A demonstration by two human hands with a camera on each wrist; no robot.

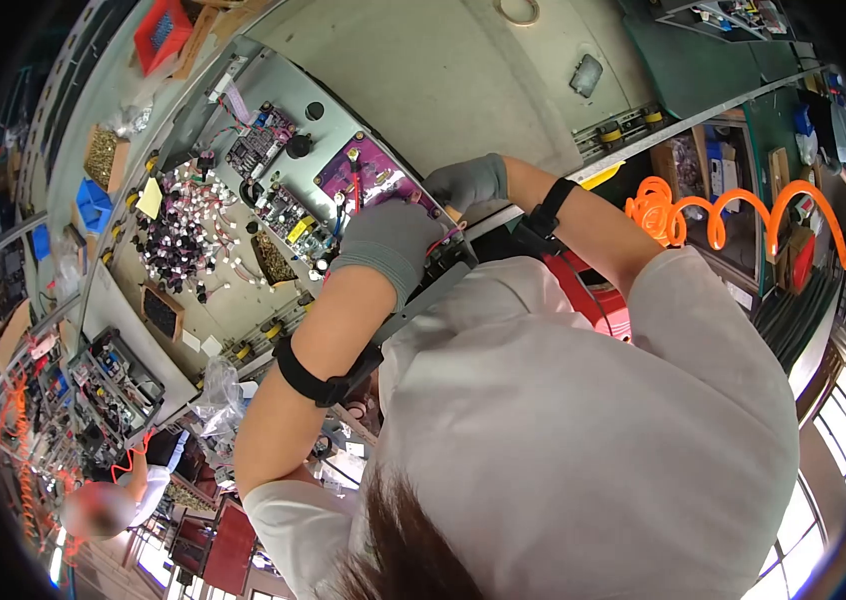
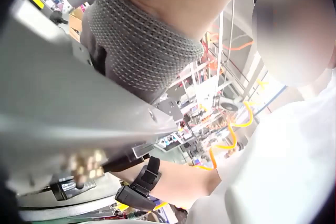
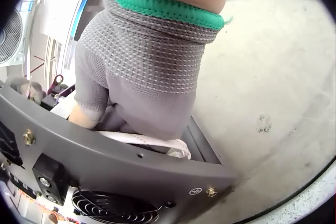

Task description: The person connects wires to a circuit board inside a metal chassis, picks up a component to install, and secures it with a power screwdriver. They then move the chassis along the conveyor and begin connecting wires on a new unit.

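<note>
A grey metal equipment case [image 1: 330,118] with circuit boards stands in front of the person. My left hand [image 1: 390,240], in a grey knit glove, is bent over the case's near edge beside a purple board [image 1: 375,178]; its fingers are hidden. The gloved right hand [image 3: 144,71] reaches down behind the case's fan panel [image 3: 126,166], at its right corner. A white sleeved cable [image 3: 131,138] runs just below that hand, by a bare thumb tip [image 3: 81,117]. Whether either hand grips anything I cannot tell.
Left of the case lies a heap of connector wires [image 1: 188,235], near a blue bin [image 1: 93,205] and a box of small parts [image 1: 271,258]. A dark flat piece [image 1: 586,75] rests on the bench at the back. An orange coiled hose [image 1: 718,215] hangs on the right.
</note>
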